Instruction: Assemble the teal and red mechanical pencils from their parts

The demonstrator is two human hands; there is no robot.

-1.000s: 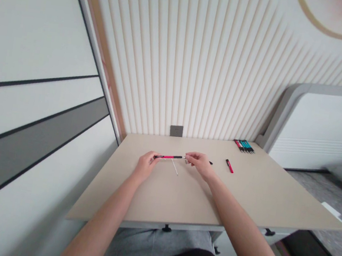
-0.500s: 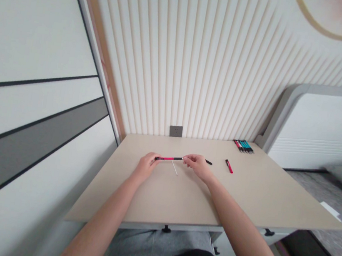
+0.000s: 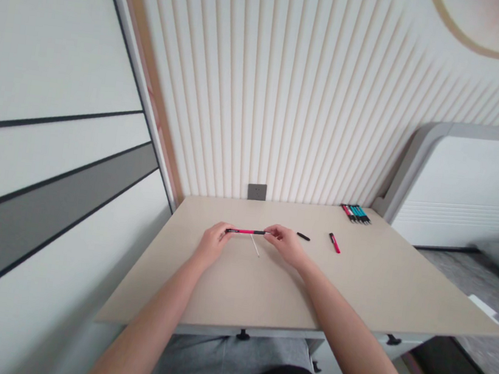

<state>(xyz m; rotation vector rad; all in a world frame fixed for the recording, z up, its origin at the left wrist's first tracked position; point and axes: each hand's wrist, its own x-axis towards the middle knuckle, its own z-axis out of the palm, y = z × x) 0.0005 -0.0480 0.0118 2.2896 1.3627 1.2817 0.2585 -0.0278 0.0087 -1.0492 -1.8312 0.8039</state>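
A red and black pen [image 3: 246, 231] is held level just above the desk. My left hand [image 3: 213, 240] pinches its black left end. At the other end, beyond the black grip, a silvery tip shows, and the fingers of my right hand [image 3: 285, 242] are closed around it; exactly what the fingertips cover is hidden. Below the pen, a thin white refill-like stick [image 3: 255, 246] lies slanted on the desk. A short black piece [image 3: 303, 236], perhaps a pen part, rests just right of my right hand.
Further right on the beige desk [image 3: 254, 292] lies a red and black pen part [image 3: 334, 243]. Several red, white and teal pens [image 3: 356, 214] lie in a row at the back right corner. A dark socket [image 3: 257, 191] sits on the ribbed wall behind.
My right hand has shifted slightly left and its fingers have curled further over the pen's tip. More of the black piece beside it now shows. My left hand stays nearly still.
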